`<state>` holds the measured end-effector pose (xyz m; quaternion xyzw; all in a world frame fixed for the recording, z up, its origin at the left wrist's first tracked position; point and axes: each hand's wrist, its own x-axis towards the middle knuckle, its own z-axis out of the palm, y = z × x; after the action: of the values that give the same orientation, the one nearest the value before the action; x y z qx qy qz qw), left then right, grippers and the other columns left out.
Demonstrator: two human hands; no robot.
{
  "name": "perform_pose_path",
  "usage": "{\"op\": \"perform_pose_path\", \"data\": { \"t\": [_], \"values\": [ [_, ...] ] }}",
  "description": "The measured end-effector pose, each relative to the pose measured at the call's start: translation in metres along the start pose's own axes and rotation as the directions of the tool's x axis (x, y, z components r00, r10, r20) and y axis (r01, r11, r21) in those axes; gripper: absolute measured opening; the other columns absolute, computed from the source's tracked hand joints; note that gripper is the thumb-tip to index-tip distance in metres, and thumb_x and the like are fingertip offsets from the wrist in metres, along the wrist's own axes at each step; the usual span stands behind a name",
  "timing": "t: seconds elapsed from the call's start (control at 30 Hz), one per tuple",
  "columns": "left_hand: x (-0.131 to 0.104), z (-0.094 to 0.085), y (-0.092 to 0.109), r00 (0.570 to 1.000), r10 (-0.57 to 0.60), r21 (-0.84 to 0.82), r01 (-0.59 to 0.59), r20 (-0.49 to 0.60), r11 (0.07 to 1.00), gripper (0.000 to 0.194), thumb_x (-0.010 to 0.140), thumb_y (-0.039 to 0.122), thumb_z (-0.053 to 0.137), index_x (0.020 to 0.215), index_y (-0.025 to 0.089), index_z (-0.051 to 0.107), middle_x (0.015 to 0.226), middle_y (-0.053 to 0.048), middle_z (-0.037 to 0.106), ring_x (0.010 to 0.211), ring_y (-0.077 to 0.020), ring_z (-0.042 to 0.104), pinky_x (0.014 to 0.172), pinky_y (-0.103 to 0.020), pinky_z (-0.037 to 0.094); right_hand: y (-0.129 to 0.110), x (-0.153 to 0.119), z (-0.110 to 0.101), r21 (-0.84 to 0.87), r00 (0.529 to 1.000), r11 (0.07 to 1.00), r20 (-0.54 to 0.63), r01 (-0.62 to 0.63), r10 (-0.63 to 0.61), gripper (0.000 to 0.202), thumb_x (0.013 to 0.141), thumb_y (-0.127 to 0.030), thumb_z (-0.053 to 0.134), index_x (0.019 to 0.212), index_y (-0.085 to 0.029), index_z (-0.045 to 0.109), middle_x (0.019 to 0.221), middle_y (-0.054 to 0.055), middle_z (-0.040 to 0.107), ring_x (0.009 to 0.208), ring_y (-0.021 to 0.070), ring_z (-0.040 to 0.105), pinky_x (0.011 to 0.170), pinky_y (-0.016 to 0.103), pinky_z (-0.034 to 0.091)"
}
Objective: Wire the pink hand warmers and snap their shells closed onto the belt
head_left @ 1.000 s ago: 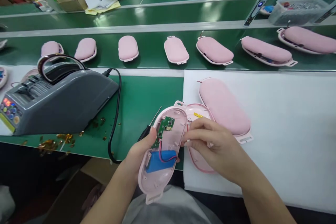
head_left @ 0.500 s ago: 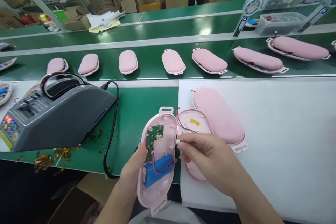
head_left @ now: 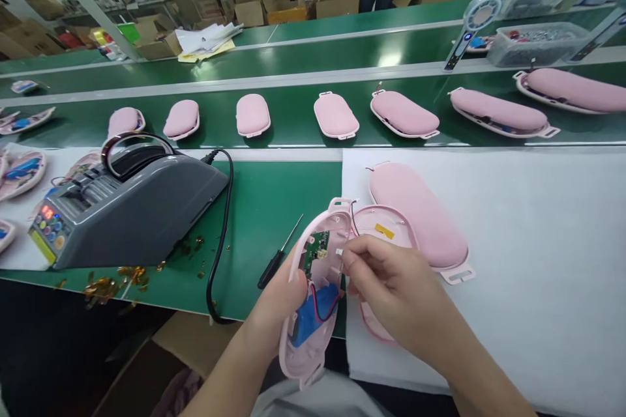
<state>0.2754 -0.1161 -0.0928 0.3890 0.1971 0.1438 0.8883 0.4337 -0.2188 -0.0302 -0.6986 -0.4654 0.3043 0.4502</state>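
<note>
My left hand (head_left: 281, 303) grips a pink oval shell half (head_left: 313, 355) from its left side, holding it tilted on edge. Inside the shell are a green circuit board (head_left: 309, 260) and a blue battery (head_left: 313, 319) with red and black wires. My right hand (head_left: 386, 287) pinches a small white plug connector (head_left: 339, 251) between thumb and index finger, just right of the board. Partly hidden by that hand, the other shell half (head_left: 368, 216) lies open with a yellow tape piece (head_left: 385, 231) inside. Thin wires run near the shells' top.
A grey tape dispenser (head_left: 147, 208) with a black cable (head_left: 225, 234) stands left. A screwdriver (head_left: 278, 257) lies on the green table near my left hand. One closed pink case (head_left: 420, 212) rests on the white sheet (head_left: 538, 273). Several pink cases (head_left: 336, 116) line the green belt behind.
The held shell has tipped further on edge, and my right hand has brought the plug closer to the board. The view has shifted slightly left, and the screwdriver now shows.
</note>
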Motion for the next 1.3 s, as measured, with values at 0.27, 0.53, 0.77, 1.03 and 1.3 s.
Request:
{"op": "perform_pose_path", "data": {
  "t": [0.27, 0.53, 0.77, 1.03, 1.3],
  "values": [
    [0.005, 0.016, 0.005, 0.998, 0.029, 0.054, -0.027, -0.049, 0.998, 0.082, 0.075, 0.066, 0.059, 0.14, 0.018, 0.042, 0.129, -0.015, 0.058, 0.125, -0.0385, 0.048, 0.107, -0.052, 0.034, 0.008, 0.006, 0.007, -0.407, 0.845, 0.866, -0.317, 0.289, -0.431, 0.01, 0.088, -0.013, 0.054, 0.087, -0.017, 0.063, 0.071, -0.003, 0.068, 0.06, 0.009, 0.063, 0.056, 0.018, 0.044],
    [0.014, 0.025, 0.006, 0.992, 0.065, 0.032, -0.062, -0.104, 0.998, 0.09, 0.067, 0.066, 0.068, 0.138, 0.015, 0.044, 0.12, -0.015, 0.064, 0.12, -0.0396, 0.052, 0.103, -0.05, 0.039, 0.009, 0.004, 0.007, 0.2, 0.98, 0.979, -0.185, -0.042, 0.08, 0.017, 0.093, -0.027, 0.047, 0.089, -0.019, 0.062, 0.057, -0.005, 0.061, 0.046, 0.009, 0.056, 0.047, 0.019, 0.046],
    [0.002, 0.05, 0.02, 0.996, 0.008, -0.079, -0.015, -0.087, 0.997, 0.062, 0.078, 0.053, 0.065, 0.128, 0.017, 0.055, 0.114, -0.012, 0.068, 0.113, -0.0361, 0.059, 0.098, -0.047, 0.044, 0.008, 0.01, -0.003, 0.39, 0.976, 0.909, -0.087, -0.15, 0.199, 0.014, 0.089, -0.03, 0.055, 0.085, -0.019, 0.062, 0.058, -0.003, 0.059, 0.051, 0.0087, 0.055, 0.048, 0.018, 0.046],
    [0.001, 0.047, 0.021, 0.992, -0.025, -0.082, 0.015, -0.122, 0.996, 0.069, 0.077, 0.053, 0.066, 0.134, 0.018, 0.048, 0.103, -0.011, 0.072, 0.1, -0.032, 0.065, 0.093, -0.044, 0.047, 0.031, 0.008, -0.025, 0.539, 0.954, 0.803, 0.002, -0.254, 0.3, 0.02, 0.075, -0.035, 0.075, 0.082, -0.018, 0.069, 0.058, -0.002, 0.061, 0.048, 0.0077, 0.054, 0.043, 0.017, 0.045],
    [0.0, 0.048, 0.021, 0.998, -0.018, -0.115, 0.012, -0.053, 0.993, 0.057, 0.081, 0.051, 0.063, 0.125, 0.016, 0.057, 0.082, -0.008, 0.074, 0.085, -0.0279, 0.07, 0.083, -0.039, 0.05, 0.015, 0.017, -0.028, 0.351, 0.874, 0.833, 0.394, -0.429, 0.284, 0.022, 0.075, -0.035, 0.073, 0.077, -0.017, 0.059, 0.055, -0.002, 0.06, 0.049, 0.009, 0.055, 0.042, 0.016, 0.042]
  ]
}}
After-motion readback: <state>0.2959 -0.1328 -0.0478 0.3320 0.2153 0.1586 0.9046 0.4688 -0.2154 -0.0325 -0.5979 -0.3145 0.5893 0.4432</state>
